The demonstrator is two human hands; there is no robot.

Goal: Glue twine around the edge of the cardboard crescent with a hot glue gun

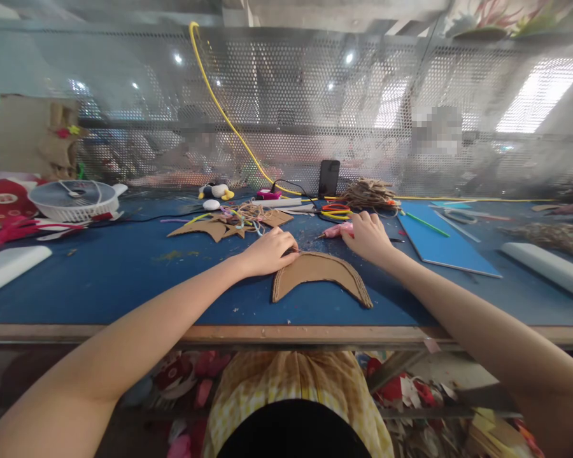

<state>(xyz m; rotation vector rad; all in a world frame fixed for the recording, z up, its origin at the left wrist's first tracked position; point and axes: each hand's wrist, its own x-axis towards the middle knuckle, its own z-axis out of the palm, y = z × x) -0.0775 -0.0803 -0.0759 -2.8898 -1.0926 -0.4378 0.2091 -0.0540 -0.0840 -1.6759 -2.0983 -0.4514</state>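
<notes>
A brown cardboard crescent lies flat on the blue tabletop, its points toward the front edge, with a ridged band along its outer rim. My left hand is closed at its upper left edge, thumb and fingers on the rim. To the right, my right hand grips a pink glue gun whose nozzle points left; part of its body is hidden by the fingers. Behind my left hand are cut cardboard pieces, one of them star-shaped, among loose coloured cords.
A bundle of twine and a dark phone stand at the back by the perforated screen. At right are a blue board and a white foam block. A white round basket sits at left.
</notes>
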